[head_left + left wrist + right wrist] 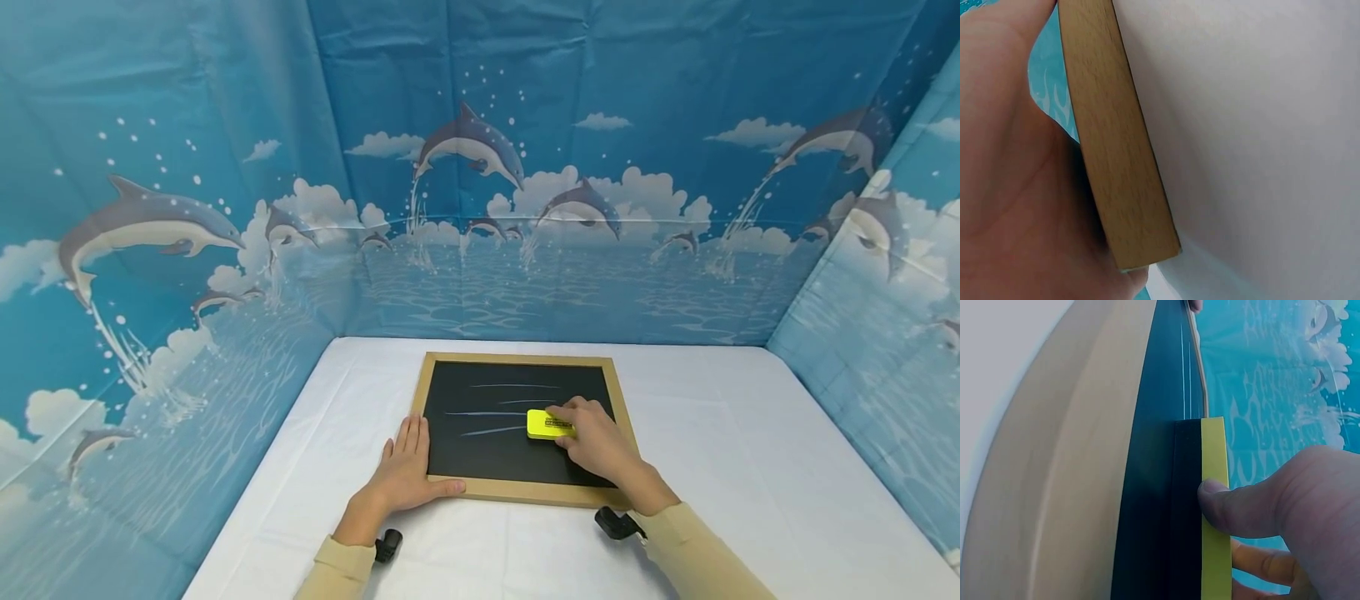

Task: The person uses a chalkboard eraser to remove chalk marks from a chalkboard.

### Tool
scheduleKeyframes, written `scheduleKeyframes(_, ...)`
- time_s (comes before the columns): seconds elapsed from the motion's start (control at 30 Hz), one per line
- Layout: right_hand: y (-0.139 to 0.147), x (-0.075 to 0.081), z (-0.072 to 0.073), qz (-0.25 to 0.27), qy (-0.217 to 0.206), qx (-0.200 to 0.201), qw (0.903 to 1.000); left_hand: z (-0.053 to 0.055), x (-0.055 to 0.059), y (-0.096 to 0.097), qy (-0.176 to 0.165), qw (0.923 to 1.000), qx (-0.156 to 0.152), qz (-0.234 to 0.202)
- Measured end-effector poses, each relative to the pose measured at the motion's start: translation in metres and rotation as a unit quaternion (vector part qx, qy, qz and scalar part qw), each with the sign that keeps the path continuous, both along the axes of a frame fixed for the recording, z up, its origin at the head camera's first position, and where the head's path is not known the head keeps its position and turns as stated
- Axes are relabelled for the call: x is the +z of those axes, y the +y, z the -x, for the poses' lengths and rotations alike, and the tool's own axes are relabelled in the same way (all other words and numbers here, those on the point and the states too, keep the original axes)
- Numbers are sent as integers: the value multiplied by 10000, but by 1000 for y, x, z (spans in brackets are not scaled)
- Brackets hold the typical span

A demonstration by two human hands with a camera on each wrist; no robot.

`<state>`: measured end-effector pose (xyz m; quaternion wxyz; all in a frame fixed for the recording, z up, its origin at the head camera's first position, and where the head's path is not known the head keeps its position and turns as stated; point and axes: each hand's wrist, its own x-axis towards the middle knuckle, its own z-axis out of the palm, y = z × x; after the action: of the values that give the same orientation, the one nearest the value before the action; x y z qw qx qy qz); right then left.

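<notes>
A small blackboard (495, 458) with a light wooden frame lies on the table, several pale chalk lines (486, 413) across its dark surface. My left hand (408, 475) rests at its lower left corner, fingers straight along the left side and thumb on the bottom frame. The left wrist view shows the frame's wooden edge (1113, 137) beside the palm. With thumb and fingers on opposite sides, my right hand (600, 442) grips a yellow blackboard eraser (549, 424). In the right wrist view the eraser's black pad (1187, 506) faces the board, at the right ends of the lower lines.
A white cloth (720, 433) covers the table around the board. Blue curtains (525, 283) printed with dolphins and clouds enclose the back and both sides. A small black camera mount (615, 523) sits at the right wrist, another (388, 546) at the left.
</notes>
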<state>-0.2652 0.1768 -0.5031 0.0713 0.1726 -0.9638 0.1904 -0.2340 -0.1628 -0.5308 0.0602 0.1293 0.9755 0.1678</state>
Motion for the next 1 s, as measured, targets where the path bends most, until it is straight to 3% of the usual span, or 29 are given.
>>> scheduleKeyframes(0.47,-44,1,1,32,-106,81,9999,-1,1,2,-49,10000,59,-29)
scheduleKeyframes(1.0,-92,6,0,-105,-131,803,9966,-4,4,3,-17,10000,38,-75)
